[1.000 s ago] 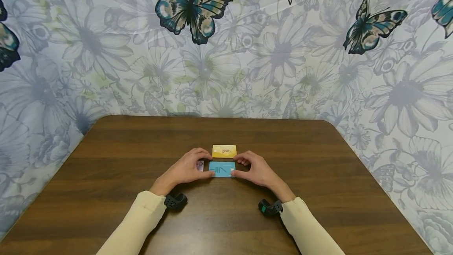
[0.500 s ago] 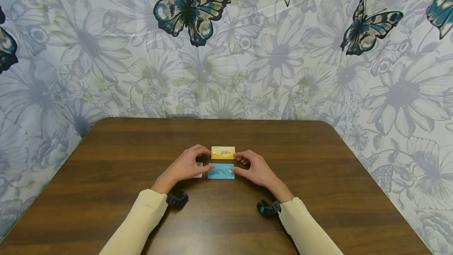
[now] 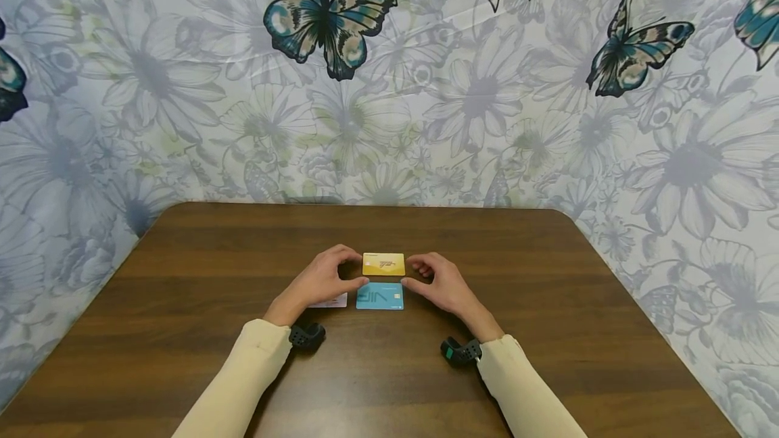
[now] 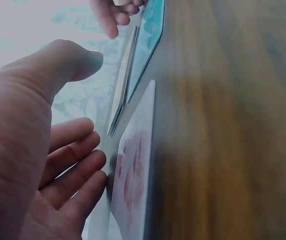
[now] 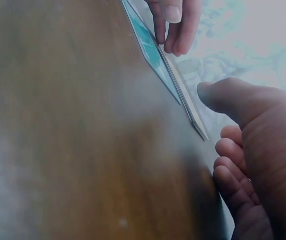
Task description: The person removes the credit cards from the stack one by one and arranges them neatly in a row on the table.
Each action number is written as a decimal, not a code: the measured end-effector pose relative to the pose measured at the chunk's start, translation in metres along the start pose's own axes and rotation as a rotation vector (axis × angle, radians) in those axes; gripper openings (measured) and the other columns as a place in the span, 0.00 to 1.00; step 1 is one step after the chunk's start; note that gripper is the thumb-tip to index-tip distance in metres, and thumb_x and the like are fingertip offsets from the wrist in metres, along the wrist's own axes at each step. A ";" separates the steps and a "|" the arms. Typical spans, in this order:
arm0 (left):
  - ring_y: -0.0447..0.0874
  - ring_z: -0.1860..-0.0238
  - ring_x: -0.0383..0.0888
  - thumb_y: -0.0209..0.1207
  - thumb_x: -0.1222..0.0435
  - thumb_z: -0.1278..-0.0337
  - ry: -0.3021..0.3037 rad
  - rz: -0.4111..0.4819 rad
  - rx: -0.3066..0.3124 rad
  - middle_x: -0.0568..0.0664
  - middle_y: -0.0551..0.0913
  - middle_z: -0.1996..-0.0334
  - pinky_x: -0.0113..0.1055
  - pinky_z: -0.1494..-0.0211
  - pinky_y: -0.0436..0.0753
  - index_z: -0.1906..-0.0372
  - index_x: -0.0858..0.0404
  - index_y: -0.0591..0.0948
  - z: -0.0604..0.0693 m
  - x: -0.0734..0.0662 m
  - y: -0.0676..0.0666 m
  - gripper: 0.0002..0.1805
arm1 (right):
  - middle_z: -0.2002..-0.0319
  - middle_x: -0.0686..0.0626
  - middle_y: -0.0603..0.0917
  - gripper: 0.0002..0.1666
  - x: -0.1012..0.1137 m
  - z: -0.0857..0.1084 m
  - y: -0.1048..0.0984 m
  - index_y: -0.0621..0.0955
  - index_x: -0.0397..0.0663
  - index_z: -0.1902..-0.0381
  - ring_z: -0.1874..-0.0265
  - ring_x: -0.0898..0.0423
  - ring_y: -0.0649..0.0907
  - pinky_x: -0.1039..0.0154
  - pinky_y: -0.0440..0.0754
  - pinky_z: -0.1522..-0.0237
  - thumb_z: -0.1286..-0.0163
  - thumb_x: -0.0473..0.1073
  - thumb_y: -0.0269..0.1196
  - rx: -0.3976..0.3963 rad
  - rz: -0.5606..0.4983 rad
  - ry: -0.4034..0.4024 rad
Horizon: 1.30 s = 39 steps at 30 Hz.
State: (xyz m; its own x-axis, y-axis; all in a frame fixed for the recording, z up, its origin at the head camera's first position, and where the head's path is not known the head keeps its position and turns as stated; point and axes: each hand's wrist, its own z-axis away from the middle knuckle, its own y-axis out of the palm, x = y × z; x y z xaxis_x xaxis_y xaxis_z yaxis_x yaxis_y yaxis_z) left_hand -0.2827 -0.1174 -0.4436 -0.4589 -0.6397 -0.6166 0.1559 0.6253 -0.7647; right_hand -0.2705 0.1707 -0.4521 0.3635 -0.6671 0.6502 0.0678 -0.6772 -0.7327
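Observation:
A yellow card (image 3: 383, 264) lies on the table; seen edge-on in the left wrist view, it looks like the top of a thin stack (image 4: 124, 82). Just nearer the person lies a light-blue card (image 3: 380, 297). My left hand (image 3: 324, 276) is at the left ends of these cards, its thumb near the blue card's upper left corner. Beneath that hand, a pale card with reddish print (image 4: 134, 172) is partly hidden in the head view. My right hand (image 3: 442, 282) is at the right ends, fingers loosely bent. Both hands hold nothing.
The brown wooden table (image 3: 389, 384) has rounded far corners. Behind it hangs a floral cloth (image 3: 389, 120) with butterflies. A black band (image 3: 307, 336) is on the left wrist and another band (image 3: 460, 351) on the right.
Both thumbs have come away from the face of the blue card, and the hands have shifted slightly forward. More of the pale card shows below the left hand.

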 end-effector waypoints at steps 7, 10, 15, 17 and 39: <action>0.79 0.39 0.53 0.71 0.52 0.41 -0.025 -0.011 0.017 0.54 0.81 0.42 0.52 0.33 0.77 0.40 0.64 0.83 -0.006 0.000 0.000 0.28 | 0.52 0.49 0.84 0.26 -0.004 -0.007 0.002 0.84 0.47 0.42 0.55 0.54 0.82 0.54 0.82 0.48 0.35 0.50 0.75 -0.022 0.006 0.000; 0.79 0.39 0.54 0.71 0.53 0.41 -0.014 -0.010 0.018 0.54 0.81 0.42 0.53 0.33 0.77 0.40 0.64 0.82 -0.009 0.000 0.001 0.28 | 0.52 0.49 0.84 0.26 -0.004 -0.010 0.003 0.84 0.47 0.42 0.56 0.54 0.81 0.55 0.82 0.48 0.36 0.49 0.75 -0.025 0.018 0.007; 0.79 0.38 0.55 0.71 0.52 0.41 -0.009 -0.017 0.019 0.54 0.81 0.42 0.53 0.31 0.76 0.40 0.64 0.82 -0.013 0.001 0.002 0.29 | 0.53 0.49 0.83 0.27 -0.002 -0.016 0.004 0.84 0.47 0.41 0.58 0.55 0.79 0.57 0.81 0.50 0.35 0.50 0.75 -0.001 0.041 0.028; 0.78 0.38 0.55 0.71 0.52 0.41 -0.007 -0.023 0.016 0.55 0.80 0.42 0.53 0.31 0.75 0.40 0.65 0.82 -0.015 0.001 0.002 0.30 | 0.53 0.49 0.83 0.28 -0.001 -0.017 0.004 0.84 0.47 0.40 0.58 0.55 0.78 0.58 0.80 0.51 0.35 0.50 0.75 0.008 0.046 0.032; 0.75 0.34 0.58 0.71 0.52 0.42 -0.015 -0.063 0.076 0.59 0.77 0.36 0.54 0.28 0.73 0.36 0.67 0.80 -0.029 0.005 -0.001 0.33 | 0.53 0.50 0.82 0.32 0.002 -0.028 0.004 0.83 0.46 0.37 0.57 0.53 0.77 0.57 0.78 0.51 0.36 0.52 0.75 0.060 0.094 0.024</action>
State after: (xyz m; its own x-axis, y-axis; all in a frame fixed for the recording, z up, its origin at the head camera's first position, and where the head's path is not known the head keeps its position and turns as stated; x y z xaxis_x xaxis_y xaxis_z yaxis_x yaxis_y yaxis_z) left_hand -0.3103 -0.1083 -0.4402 -0.4570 -0.6836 -0.5691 0.1935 0.5481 -0.8137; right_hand -0.2955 0.1580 -0.4488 0.3486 -0.7348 0.5818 0.0899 -0.5917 -0.8012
